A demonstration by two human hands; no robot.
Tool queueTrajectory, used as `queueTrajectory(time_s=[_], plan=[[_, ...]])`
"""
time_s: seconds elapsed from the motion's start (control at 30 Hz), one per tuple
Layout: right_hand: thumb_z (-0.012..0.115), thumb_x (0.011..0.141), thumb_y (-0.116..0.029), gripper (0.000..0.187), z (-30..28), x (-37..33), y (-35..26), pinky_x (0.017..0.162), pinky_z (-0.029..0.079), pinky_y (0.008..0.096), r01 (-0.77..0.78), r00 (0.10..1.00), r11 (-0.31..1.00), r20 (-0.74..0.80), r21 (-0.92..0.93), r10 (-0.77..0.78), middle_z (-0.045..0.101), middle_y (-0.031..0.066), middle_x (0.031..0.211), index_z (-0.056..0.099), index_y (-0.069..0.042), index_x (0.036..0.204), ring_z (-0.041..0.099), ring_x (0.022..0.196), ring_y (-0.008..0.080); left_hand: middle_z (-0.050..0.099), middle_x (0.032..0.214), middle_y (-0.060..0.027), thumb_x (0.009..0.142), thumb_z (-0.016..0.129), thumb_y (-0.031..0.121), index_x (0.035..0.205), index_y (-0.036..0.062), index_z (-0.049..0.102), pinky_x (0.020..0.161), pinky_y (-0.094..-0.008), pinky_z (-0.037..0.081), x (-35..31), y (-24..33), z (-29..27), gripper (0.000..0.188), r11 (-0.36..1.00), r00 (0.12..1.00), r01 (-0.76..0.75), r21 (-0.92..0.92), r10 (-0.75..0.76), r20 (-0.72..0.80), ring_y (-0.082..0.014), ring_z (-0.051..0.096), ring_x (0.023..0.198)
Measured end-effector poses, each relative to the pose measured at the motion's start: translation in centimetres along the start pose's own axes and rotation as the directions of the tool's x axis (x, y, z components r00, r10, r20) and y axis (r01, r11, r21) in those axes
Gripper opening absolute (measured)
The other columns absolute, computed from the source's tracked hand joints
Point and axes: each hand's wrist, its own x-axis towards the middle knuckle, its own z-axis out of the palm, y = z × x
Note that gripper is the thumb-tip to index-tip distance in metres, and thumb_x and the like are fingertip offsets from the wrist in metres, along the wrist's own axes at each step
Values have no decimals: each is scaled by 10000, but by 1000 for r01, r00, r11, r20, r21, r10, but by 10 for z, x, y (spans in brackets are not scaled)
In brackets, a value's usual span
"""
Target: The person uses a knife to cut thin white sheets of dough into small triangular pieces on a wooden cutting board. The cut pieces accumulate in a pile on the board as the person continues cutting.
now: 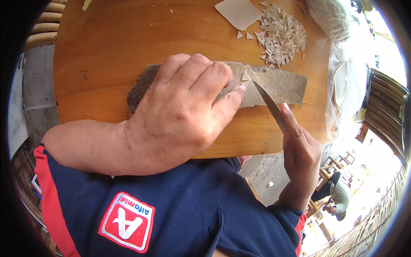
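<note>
My left hand (182,100) is closed over a worn wooden board (278,81), its fingers curled and its thumb pressed on a small white piece (245,84). A white triangular piece (245,76) lies on the board just beyond the thumb. In my right hand (301,147) is a knife (269,104), its handle hidden in the grip and the index finger stretched along the blade. The knife tip is close to the white pieces; I cannot tell whether it touches them.
A heap of small white triangles (282,36) lies on the wooden table (111,38) beyond the board, beside a flat white sheet (239,15). Clear plastic bags (338,94) with white sheets line the right edge. Far right, another person (339,195) bends near wooden stools.
</note>
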Motion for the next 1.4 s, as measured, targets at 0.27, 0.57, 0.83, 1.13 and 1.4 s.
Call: queueTrajectory(time_s=[0.27, 0.57, 0.83, 1.13, 1.4], plan=[[673, 692, 72, 782, 1, 11, 6, 478, 417, 369, 100, 990, 982, -82, -161, -114, 323, 21, 598, 667, -259, 1400, 428, 489, 161, 579, 1041, -86, 645, 817, 123, 1164, 69, 742, 840, -440, 457, -1, 3, 2, 527, 999, 1000, 2, 50, -1, -5, -275, 577, 927], [694, 705, 20, 753, -7, 19, 9, 464, 400, 357, 165, 983, 963, -39, -212, -177, 309, 10, 601, 669, -276, 1396, 421, 488, 154, 576, 1035, -74, 641, 815, 134, 1138, 74, 750, 847, -443, 455, -2, 3, 5, 504, 999, 999, 20, 37, -18, -31, -263, 566, 933], [677, 731, -12, 742, -17, 25, 8, 472, 406, 346, 213, 976, 914, 24, -346, -218, 319, 5, 633, 645, -276, 1423, 438, 524, 154, 578, 1036, -71, 637, 804, 145, 1131, 78, 752, 849, -449, 460, -1, 3, 4, 502, 998, 1000, 3, 68, -1, -29, -262, 562, 949], [628, 742, 110, 741, -16, 8, 1, 504, 439, 381, 32, 999, 990, -16, -137, -34, 377, 41, 599, 667, -230, 1399, 465, 500, 162, 567, 1055, -80, 686, 798, 128, 1187, 84, 732, 848, -467, 455, -4, 2, 2, 507, 1000, 1000, -5, 21, 6, -7, -269, 558, 942], [630, 741, 110, 725, 1, -8, -5, 506, 437, 395, -3, 998, 1000, -69, -31, 0, 378, 34, 584, 679, -224, 1382, 461, 485, 170, 581, 981, -94, 718, 753, 6, 1229, 74, 712, 760, -403, 448, 5, -9, -3, 518, 991, 999, 41, -131, -45, -30, -269, 562, 851]])
